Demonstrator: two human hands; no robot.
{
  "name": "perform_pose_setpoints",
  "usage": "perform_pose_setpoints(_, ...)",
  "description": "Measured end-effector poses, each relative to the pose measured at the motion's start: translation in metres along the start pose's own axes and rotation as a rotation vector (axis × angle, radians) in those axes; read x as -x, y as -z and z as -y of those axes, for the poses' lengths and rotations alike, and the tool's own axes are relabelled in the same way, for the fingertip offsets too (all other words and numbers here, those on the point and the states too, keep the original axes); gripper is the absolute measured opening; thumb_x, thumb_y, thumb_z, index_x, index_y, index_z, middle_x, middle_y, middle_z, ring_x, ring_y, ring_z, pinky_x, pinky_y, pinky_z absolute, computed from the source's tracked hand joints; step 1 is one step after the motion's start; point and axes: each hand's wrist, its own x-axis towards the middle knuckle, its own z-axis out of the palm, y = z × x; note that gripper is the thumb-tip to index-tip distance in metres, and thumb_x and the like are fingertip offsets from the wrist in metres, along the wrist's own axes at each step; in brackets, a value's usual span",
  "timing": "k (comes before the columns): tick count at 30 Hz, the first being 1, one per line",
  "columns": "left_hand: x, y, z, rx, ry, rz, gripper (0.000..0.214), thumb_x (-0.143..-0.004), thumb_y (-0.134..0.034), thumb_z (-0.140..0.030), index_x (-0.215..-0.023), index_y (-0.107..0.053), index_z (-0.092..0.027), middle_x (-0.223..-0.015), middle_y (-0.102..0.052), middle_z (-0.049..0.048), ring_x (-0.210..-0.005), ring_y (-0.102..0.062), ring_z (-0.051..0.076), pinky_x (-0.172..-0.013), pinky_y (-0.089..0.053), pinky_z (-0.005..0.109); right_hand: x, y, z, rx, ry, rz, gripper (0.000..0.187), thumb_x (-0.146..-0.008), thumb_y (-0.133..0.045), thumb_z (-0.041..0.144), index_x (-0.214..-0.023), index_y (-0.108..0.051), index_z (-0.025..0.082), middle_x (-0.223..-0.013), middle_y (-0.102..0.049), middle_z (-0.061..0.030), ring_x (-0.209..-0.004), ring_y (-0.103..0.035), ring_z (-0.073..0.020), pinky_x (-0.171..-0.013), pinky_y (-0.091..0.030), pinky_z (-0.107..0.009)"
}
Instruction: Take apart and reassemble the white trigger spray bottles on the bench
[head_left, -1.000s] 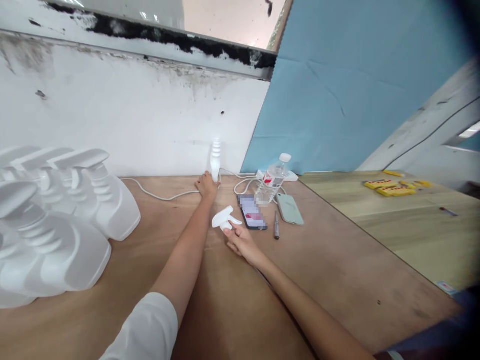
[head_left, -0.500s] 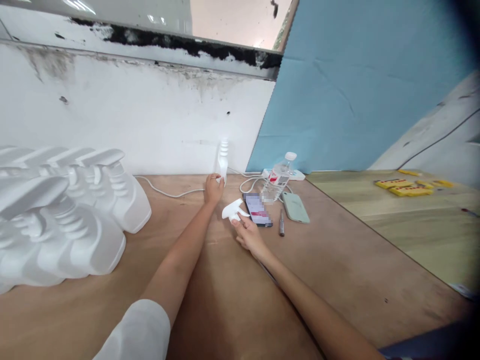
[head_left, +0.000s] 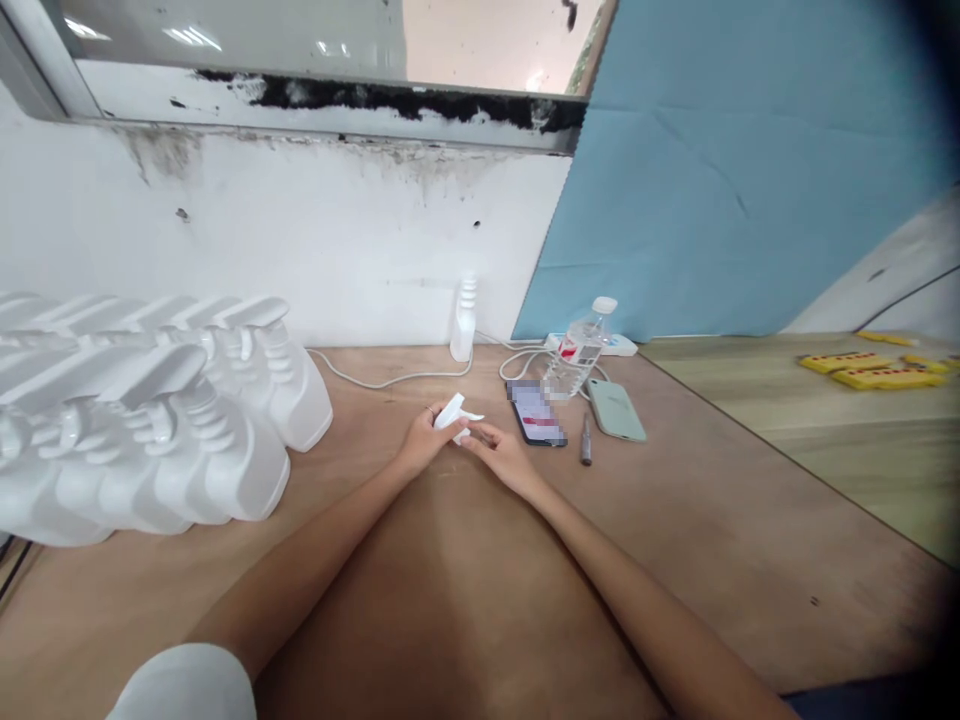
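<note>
A white trigger spray head (head_left: 451,410) is between my two hands, above the middle of the brown table. My left hand (head_left: 424,440) is closed around its left side. From the right, my right hand (head_left: 496,449) grips its lower part with the fingertips; the fingers cover that part. Against the wall beyond them stands a white ribbed bottle (head_left: 465,325), upright and untouched. At the left, rows of white spray bottles (head_left: 247,460) stand close together with their trigger heads on.
Right of my hands lie a phone with a lit screen (head_left: 536,412), a screwdriver (head_left: 586,442) and a pale green phone (head_left: 616,408). A clear water bottle (head_left: 576,352) stands by a power strip (head_left: 619,345). A white cable (head_left: 382,384) runs along the back. Yellow items (head_left: 870,370) lie far right.
My left hand has let go of the bottle by the wall and come back to the spray head. My right hand still holds the spray head. The camera view has shifted slightly.
</note>
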Motion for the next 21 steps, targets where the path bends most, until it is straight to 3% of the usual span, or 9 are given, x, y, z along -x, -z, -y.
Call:
perform_pose_setpoints(4, -0.002, 0.004, 0.0, 0.087, 0.013, -0.118, 0.039, -0.062, -0.079, -0.04, -0.089, -0.065, -0.015, -0.076, -0.062, -0.001, -0.065, -0.053, 0.009, -0.062, -0.04, 0.019, 0.001, 0.025, -0.01, 0.248, 0.1, -0.272, 0.043, -0.087, -0.05, 0.046, -0.117, -0.061, 0.018, -0.093, -0.066, -0.0079, -0.086, -0.06, -0.0222, -0.082, -0.046, -0.036)
perform_pose_setpoints(6, -0.005, 0.005, 0.002, 0.138, 0.032, -0.155, 0.041, -0.063, -0.079, -0.041, -0.091, -0.064, -0.015, -0.074, -0.06, -0.0016, -0.063, -0.052, 0.008, -0.059, -0.039, 0.018, 0.001, 0.048, -0.016, 0.373, 0.215, -0.364, 0.041, -0.089, -0.048, 0.042, -0.12, -0.057, 0.018, -0.109, -0.063, -0.0115, -0.102, -0.058, -0.0241, -0.091, -0.044, -0.039)
perform_pose_setpoints(8, -0.007, 0.006, 0.003, 0.188, 0.056, -0.169, 0.043, -0.062, -0.079, -0.041, -0.091, -0.062, -0.015, -0.071, -0.058, -0.002, -0.059, -0.051, 0.008, -0.055, -0.037, 0.019, 0.001, 0.076, -0.022, 0.531, 0.263, -0.5, 0.033, -0.089, -0.047, 0.038, -0.111, -0.061, 0.017, -0.111, -0.063, -0.0132, -0.109, -0.054, -0.0263, -0.097, -0.04, -0.042)
perform_pose_setpoints(11, -0.01, 0.009, 0.002, 0.266, 0.078, -0.17, 0.041, -0.061, -0.078, -0.04, -0.086, -0.059, -0.014, -0.067, -0.055, -0.0023, -0.056, -0.049, 0.008, -0.052, -0.036, 0.019, 0.004, 0.111, -0.033, 0.697, 0.082, -0.651, 0.029, -0.088, -0.044, 0.033, -0.1, -0.063, 0.015, -0.102, -0.065, -0.0141, -0.099, -0.058, -0.0263, -0.089, -0.043, -0.039)
perform_pose_setpoints(12, -0.011, 0.01, 0.001, 0.293, 0.077, -0.174, 0.039, -0.061, -0.077, -0.04, -0.083, -0.058, -0.014, -0.066, -0.054, -0.0025, -0.056, -0.049, 0.008, -0.052, -0.036, 0.019, 0.006, 0.119, -0.037, 0.724, -0.052, -0.655, 0.03, -0.086, -0.045, 0.033, -0.102, -0.063, 0.014, -0.097, -0.066, -0.014, -0.091, -0.06, -0.0257, -0.082, -0.045, -0.037)
perform_pose_setpoints(14, -0.013, 0.013, -0.001, 0.343, 0.071, -0.187, 0.034, -0.061, -0.075, -0.037, -0.078, -0.054, -0.015, -0.065, -0.053, -0.0026, -0.056, -0.049, 0.008, -0.051, -0.036, 0.019, 0.009, 0.129, -0.044, 0.767, -0.324, -0.535, 0.037, -0.083, -0.051, 0.038, -0.109, -0.061, 0.013, -0.089, -0.067, -0.0143, -0.082, -0.062, -0.027, -0.071, -0.045, -0.034)
perform_pose_setpoints(16, -0.015, 0.015, -0.002, 0.383, 0.068, -0.191, 0.031, -0.062, -0.071, -0.035, -0.075, -0.049, -0.016, -0.066, -0.052, -0.0023, -0.056, -0.049, 0.009, -0.048, -0.036, 0.019, 0.011, 0.132, -0.05, 0.786, -0.474, -0.426, 0.046, -0.079, -0.057, 0.041, -0.114, -0.06, 0.011, -0.088, -0.068, -0.0172, -0.082, -0.063, -0.0302, -0.066, -0.043, -0.034)
perform_pose_setpoints(18, -0.015, 0.016, -0.003, 0.414, 0.074, -0.178, 0.03, -0.062, -0.067, -0.033, -0.075, -0.046, -0.018, -0.067, -0.051, -0.0021, -0.055, -0.049, 0.01, -0.044, -0.035, 0.02, 0.012, 0.131, -0.053, 0.792, -0.494, -0.383, 0.049, -0.077, -0.06, 0.038, -0.118, -0.059, 0.011, -0.09, -0.069, -0.0184, -0.085, -0.063, -0.0322, -0.066, -0.043, -0.033)
perform_pose_setpoints(21, -0.013, 0.016, -0.005, 0.44, 0.089, -0.15, 0.031, -0.061, -0.065, -0.033, -0.078, -0.044, -0.019, -0.07, -0.05, -0.0022, -0.055, -0.049, 0.01, -0.039, -0.032, 0.019, 0.012, 0.128, -0.053, 0.666, -0.393, -0.429, 0.044, -0.077, -0.057, 0.031, -0.117, -0.062, 0.016, -0.082, -0.069, -0.0129, -0.081, -0.063, -0.0294, -0.067, -0.042, -0.033)
